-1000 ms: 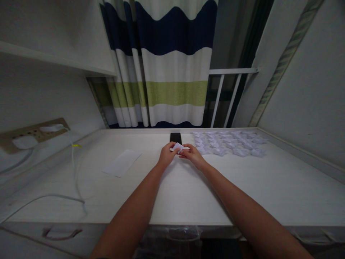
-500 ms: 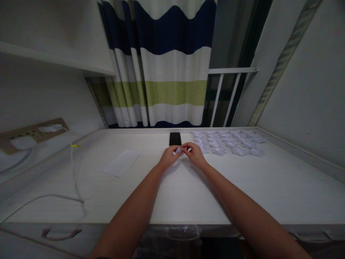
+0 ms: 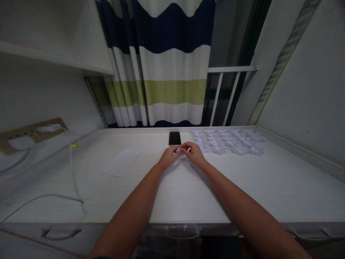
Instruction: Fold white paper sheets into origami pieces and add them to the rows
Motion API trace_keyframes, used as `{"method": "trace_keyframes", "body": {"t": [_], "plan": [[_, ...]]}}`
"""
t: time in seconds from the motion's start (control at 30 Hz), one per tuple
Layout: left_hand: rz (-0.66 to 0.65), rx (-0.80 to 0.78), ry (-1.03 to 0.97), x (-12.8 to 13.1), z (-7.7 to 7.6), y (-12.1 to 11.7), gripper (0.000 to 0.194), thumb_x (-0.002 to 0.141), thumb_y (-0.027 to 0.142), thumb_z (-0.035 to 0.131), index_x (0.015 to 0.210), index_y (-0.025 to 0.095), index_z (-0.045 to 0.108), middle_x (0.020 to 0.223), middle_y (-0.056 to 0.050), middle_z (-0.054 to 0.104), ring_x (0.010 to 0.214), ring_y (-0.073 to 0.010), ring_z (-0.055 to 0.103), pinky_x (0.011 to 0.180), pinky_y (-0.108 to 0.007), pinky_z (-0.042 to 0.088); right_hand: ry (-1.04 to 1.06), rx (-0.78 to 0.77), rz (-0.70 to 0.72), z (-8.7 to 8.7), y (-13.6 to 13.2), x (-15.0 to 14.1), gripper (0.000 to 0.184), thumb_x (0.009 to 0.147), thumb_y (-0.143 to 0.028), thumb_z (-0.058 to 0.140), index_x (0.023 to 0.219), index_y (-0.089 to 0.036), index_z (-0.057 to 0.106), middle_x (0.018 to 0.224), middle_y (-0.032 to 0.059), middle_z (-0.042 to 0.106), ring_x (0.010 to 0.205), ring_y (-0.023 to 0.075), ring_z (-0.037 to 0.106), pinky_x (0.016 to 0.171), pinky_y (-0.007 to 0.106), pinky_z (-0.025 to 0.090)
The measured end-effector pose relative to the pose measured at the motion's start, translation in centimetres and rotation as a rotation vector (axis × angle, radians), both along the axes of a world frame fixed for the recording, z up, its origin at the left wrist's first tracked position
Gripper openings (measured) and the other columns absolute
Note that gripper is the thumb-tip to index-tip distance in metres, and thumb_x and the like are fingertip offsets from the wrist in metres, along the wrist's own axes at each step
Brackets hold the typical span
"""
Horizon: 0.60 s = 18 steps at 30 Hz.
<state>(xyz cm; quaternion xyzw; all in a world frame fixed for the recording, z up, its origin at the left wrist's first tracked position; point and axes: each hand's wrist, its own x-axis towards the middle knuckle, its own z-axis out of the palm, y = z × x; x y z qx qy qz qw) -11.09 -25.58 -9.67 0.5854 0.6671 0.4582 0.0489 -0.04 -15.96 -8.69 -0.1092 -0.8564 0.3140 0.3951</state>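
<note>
A small folded white paper (image 3: 178, 150) is pinched between my two hands above the middle of the white desk (image 3: 188, 198). My left hand (image 3: 169, 156) grips its left side, fingers closed. From the other side my right hand (image 3: 193, 152) holds it between thumb and fingertips. Most of the paper is covered by my fingers, so its exact shape cannot be made out. Just beyond my hands lies a black phone (image 3: 175, 138). Several rows of folded white paper pieces (image 3: 229, 141) spread over the desk to the right of the phone.
Flat white paper sheets (image 3: 122, 163) lie on the left of the desk. A white cable (image 3: 72, 169) runs down from a power socket panel (image 3: 35, 133) on the left wall. A striped curtain (image 3: 175, 91) hangs behind the desk; a drawer handle (image 3: 61, 233) is at the front left.
My right fingers have closed in against the left hand, covering more of the folded paper. Both hands have come slightly nearer, uncovering more of the phone. Little differs in the last half second.
</note>
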Motion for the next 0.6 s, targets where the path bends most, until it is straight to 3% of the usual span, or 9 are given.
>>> {"method": "trace_keyframes", "body": {"t": [0.37, 0.6], "plan": [[-0.052, 0.021, -0.255, 0.17, -0.33, 0.11, 0.026, 0.072, 0.034, 0.053, 0.086, 0.014, 0.061, 0.076, -0.004, 0.06, 0.055, -0.0105, 0.052, 0.046, -0.02, 0.042, 0.018, -0.108, 0.023, -0.38, 0.25, -0.28, 0.008, 0.071, -0.023, 0.05, 0.07, -0.017, 0.055, 0.066, 0.0009, 0.056, 0.063, 0.0124, 0.051, 0.056, 0.024, 0.039], [-0.06, 0.059, -0.355, 0.11, -0.16, 0.15, 0.026, 0.07, 0.039, 0.055, 0.078, 0.015, 0.061, 0.072, -0.003, 0.057, 0.062, -0.0125, 0.054, 0.049, -0.021, 0.047, 0.081, -0.174, 0.034, -0.4, 0.29, -0.42, 0.01, 0.07, -0.027, 0.049, 0.069, -0.018, 0.053, 0.067, 0.001, 0.055, 0.064, 0.0131, 0.05, 0.059, 0.026, 0.041]]}}
